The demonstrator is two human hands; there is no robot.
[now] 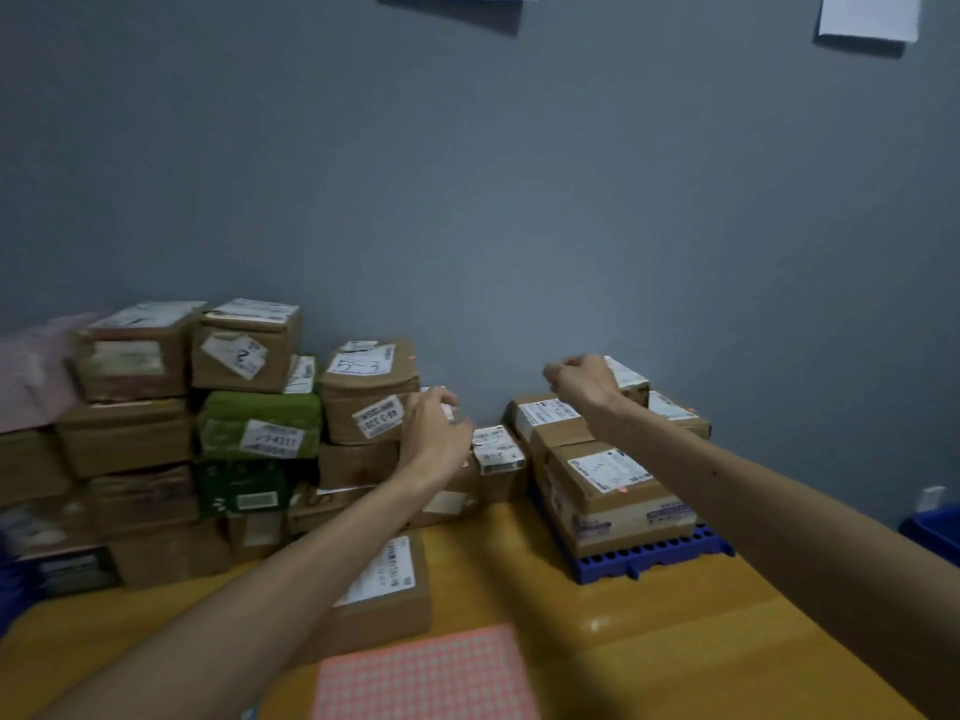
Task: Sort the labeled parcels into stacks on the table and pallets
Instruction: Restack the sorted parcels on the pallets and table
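Observation:
Brown labeled parcels are piled in a tall stack (156, 449) at the left against the wall, with a green parcel (260, 423) among them. My left hand (434, 433) reaches beside the box marked 5-3 (363, 387), and its fingers curl round a small parcel (451, 409) that is mostly hidden. A blue pallet (649, 558) on the table (649, 641) carries a stack of brown parcels (608, 485). My right hand (579, 387) hovers over the back of that stack with its fingers curled, just left of a small top box (631, 379); I see nothing in it.
A small labeled box (496, 449) stands between the two stacks. A flat brown parcel (389, 605) and a pink checked parcel (421, 672) lie near the front. A blue bin (935, 532) is at the far right. White sheets (867, 15) hang on the grey wall.

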